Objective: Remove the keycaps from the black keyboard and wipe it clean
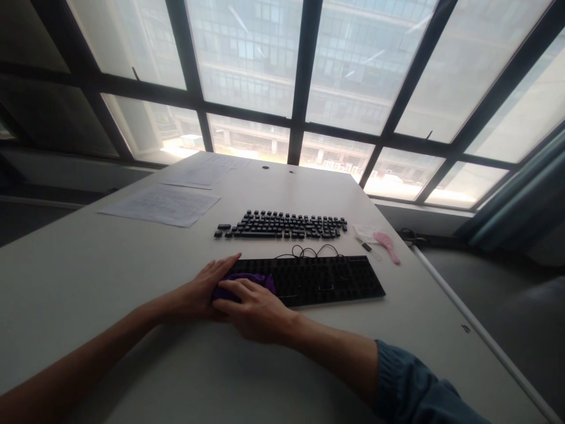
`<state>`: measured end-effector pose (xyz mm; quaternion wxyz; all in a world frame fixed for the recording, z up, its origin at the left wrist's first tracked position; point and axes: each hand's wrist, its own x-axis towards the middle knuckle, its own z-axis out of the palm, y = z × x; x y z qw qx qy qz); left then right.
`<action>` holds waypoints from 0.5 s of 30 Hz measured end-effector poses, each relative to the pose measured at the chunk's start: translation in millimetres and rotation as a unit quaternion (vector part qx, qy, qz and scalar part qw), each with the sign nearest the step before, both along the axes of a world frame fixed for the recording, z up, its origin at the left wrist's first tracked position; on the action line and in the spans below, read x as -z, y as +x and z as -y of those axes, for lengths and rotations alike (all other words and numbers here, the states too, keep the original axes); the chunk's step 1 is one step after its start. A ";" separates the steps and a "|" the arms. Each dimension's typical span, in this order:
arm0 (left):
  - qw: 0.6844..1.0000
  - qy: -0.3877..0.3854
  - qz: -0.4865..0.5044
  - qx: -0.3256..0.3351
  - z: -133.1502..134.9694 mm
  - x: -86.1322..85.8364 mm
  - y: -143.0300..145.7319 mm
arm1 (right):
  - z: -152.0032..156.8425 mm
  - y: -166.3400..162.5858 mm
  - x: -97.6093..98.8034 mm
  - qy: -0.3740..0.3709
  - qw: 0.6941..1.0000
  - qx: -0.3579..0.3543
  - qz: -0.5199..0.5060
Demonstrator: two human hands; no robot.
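Observation:
A black keyboard (331, 285) with its keycaps off lies on the white table in front of me. On its left part a crumpled purple cloth (267, 281) sits under my right hand (258, 309), whose fingers are closed on it and press it down. My left hand (214, 288) rests along the keyboard's left end, fingers stretched out, steadying against that edge beside the cloth. Part of the cloth and the keyboard's left corner are hidden by my hands. Behind the keyboard, the loose black keycaps (291, 226) are laid out in rows.
A thin black cable (309, 252) loops behind the keyboard. To the right lie a pink brush (386, 246), a small tool with a black part (366, 247) and a clear plastic bag (362, 231). Printed sheets (161, 204) lie at the back left. The table's right edge (468, 315) drops off.

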<state>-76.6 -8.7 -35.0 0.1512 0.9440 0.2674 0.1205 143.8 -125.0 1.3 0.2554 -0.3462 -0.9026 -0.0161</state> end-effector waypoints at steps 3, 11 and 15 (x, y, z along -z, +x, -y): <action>1.000 0.006 0.008 0.007 2.1 -4.0 1.9 | 3.8 -0.5 -5.8 0.003 1.000 0.028 -0.014; 0.998 0.000 0.032 0.045 17.5 -34.2 16.0 | 4.9 32.0 -12.0 -0.016 0.979 0.122 -0.164; 0.994 -0.063 0.067 0.052 21.3 -42.5 20.3 | 10.1 82.1 -7.5 -0.053 0.957 0.185 -0.219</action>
